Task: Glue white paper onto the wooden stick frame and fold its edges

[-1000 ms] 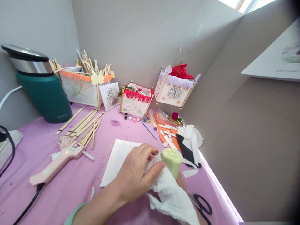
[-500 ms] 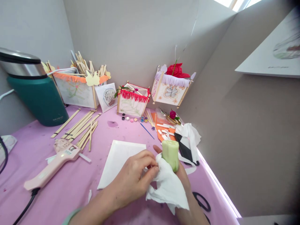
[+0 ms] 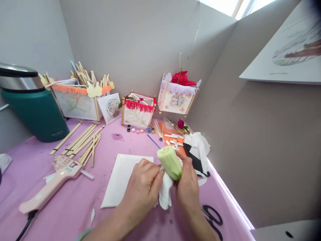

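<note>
A pale green piece of vegetable with a cut, ridged top end is held tilted to the left above the table. My right hand is closed around its lower right side, the thumb along it. A crumpled white tissue hangs beneath and against the vegetable. My left hand pinches the tissue at its left edge, close to the vegetable. Behind my left hand a blank white canvas lies flat, partly covered by the hand and forearm.
A pink glue gun with its cord and several wooden sticks lie left. A teal bottle stands behind them. Decorated lanterns and small paint pots line the back. Black scissors and another tissue are right.
The vegetable has gone from upright to tilted left. My right hand now grips it from the right side, and the tissue is bunched smaller beneath it. The view has shifted slightly.
</note>
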`<control>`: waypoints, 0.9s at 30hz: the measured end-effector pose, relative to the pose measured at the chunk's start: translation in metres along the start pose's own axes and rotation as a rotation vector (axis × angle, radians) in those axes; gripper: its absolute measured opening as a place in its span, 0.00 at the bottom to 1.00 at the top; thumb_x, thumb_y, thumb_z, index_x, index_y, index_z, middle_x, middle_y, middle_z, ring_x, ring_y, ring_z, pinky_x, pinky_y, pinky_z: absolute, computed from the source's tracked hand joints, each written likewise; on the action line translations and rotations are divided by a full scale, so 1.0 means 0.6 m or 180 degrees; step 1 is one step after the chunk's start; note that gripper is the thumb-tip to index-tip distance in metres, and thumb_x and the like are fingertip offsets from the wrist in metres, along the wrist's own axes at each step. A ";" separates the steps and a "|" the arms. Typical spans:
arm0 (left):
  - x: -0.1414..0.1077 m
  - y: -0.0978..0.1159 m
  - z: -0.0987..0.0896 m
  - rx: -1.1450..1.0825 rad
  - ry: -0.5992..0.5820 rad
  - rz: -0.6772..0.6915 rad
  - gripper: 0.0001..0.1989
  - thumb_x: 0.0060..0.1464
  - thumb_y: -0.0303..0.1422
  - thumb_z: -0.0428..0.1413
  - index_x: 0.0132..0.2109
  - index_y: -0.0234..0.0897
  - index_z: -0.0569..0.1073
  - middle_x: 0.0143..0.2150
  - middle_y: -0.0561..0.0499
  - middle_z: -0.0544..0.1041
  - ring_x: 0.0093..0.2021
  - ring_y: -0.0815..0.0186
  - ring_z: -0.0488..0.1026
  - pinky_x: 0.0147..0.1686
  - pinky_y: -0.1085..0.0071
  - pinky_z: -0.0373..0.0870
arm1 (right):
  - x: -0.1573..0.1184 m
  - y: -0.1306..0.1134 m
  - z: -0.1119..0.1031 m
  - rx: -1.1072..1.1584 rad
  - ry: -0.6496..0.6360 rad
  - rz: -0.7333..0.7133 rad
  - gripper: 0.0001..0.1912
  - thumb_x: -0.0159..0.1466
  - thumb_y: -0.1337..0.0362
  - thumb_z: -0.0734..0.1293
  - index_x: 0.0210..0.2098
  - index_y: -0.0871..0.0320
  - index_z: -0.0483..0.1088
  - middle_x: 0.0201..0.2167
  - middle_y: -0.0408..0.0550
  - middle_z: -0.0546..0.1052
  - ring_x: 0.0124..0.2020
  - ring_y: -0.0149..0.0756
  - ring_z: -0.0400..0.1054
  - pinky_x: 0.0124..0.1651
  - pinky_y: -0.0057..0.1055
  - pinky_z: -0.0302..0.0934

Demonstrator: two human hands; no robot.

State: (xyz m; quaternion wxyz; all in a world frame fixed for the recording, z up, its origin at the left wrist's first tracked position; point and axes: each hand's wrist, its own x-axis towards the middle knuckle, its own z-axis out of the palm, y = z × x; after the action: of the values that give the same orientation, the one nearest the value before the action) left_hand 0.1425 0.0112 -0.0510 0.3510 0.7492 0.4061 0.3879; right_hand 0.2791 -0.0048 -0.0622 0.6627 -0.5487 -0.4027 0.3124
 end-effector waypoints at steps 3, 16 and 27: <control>0.002 0.007 0.004 -0.0921 -0.0337 -0.0226 0.15 0.62 0.40 0.45 0.42 0.38 0.73 0.42 0.49 0.75 0.44 0.62 0.69 0.47 0.66 0.65 | -0.004 0.013 0.009 -0.0736 0.0239 -0.0759 0.25 0.68 0.50 0.54 0.57 0.58 0.64 0.56 0.55 0.70 0.58 0.43 0.62 0.56 0.41 0.59; -0.001 -0.012 -0.002 -0.2952 -0.0332 -0.0737 0.21 0.59 0.40 0.53 0.58 0.40 0.67 0.53 0.47 0.74 0.51 0.60 0.71 0.51 0.64 0.66 | -0.027 -0.019 -0.016 -0.1670 -0.0740 -0.1608 0.19 0.67 0.63 0.59 0.57 0.53 0.65 0.55 0.51 0.68 0.57 0.42 0.62 0.57 0.39 0.58; -0.006 -0.018 0.001 -0.3045 -0.0471 -0.0885 0.21 0.59 0.41 0.53 0.57 0.39 0.67 0.50 0.45 0.76 0.46 0.60 0.73 0.47 0.65 0.68 | -0.037 -0.044 -0.021 -0.0055 -0.0697 0.0496 0.16 0.64 0.52 0.63 0.42 0.57 0.71 0.28 0.45 0.73 0.28 0.33 0.67 0.30 0.28 0.63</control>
State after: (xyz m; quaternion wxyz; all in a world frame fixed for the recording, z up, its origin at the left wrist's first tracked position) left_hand 0.1382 0.0126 -0.0614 0.7314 0.4687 0.2528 0.4260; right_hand 0.2789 -0.0351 -0.0414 0.5837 -0.5466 -0.4315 0.4175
